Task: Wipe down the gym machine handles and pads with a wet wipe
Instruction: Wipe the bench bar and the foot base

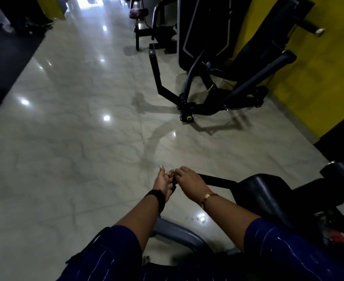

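Right hand [189, 184]: curled over the handle [217, 181] end.
Left hand [164, 184]: at the handle tip; grip unclear.
Wet wipe: not visible.
Progress: handle in hand; pad [268, 191] likely remaining.

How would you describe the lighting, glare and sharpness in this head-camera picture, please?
Head view: dim, the machines nearly black. Head view: lamp reflections glare on the glossy floor. Head view: left hand and right hand at the handle look soft; edges bend.
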Tool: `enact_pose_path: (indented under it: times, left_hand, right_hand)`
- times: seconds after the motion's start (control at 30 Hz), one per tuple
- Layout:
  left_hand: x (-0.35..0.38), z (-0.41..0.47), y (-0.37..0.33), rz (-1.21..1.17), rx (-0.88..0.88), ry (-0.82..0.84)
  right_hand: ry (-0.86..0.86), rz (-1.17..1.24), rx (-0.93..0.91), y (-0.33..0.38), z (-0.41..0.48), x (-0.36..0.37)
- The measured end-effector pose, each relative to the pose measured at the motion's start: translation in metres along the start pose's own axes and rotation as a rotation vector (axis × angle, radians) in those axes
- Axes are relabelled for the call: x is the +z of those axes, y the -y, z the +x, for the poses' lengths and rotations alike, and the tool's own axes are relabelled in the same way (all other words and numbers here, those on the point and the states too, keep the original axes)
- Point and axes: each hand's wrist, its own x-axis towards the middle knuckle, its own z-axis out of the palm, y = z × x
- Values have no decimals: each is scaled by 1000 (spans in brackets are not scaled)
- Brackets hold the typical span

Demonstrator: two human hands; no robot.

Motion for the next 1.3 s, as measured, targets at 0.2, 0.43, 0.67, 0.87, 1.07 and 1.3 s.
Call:
enact_pose_path:
  times: [0.2, 0.43, 0.67, 0.87, 1.07, 1.3]
  left_hand:
    - [2, -8, 10, 642, 275, -88]
    - [-16, -1, 22, 1795, 537, -23]
    - [4, 4, 17, 2042, 607, -92]
    - [11, 10, 20, 2199, 632, -79]
    - [7, 6, 23, 2241, 635, -92]
    - [5, 5, 26, 2229, 647, -105]
  right_hand:
    - [-288, -14, 20, -28, -56, 25]
    - [-318, 119, 485, -33, -55, 29]
    - [-336, 10, 188, -3, -58, 42]
    - [-300, -56, 391, -30, -107, 54]
    - [-326, 229, 670, 12, -49, 45]
    - [-282, -22, 346, -23, -84, 41]
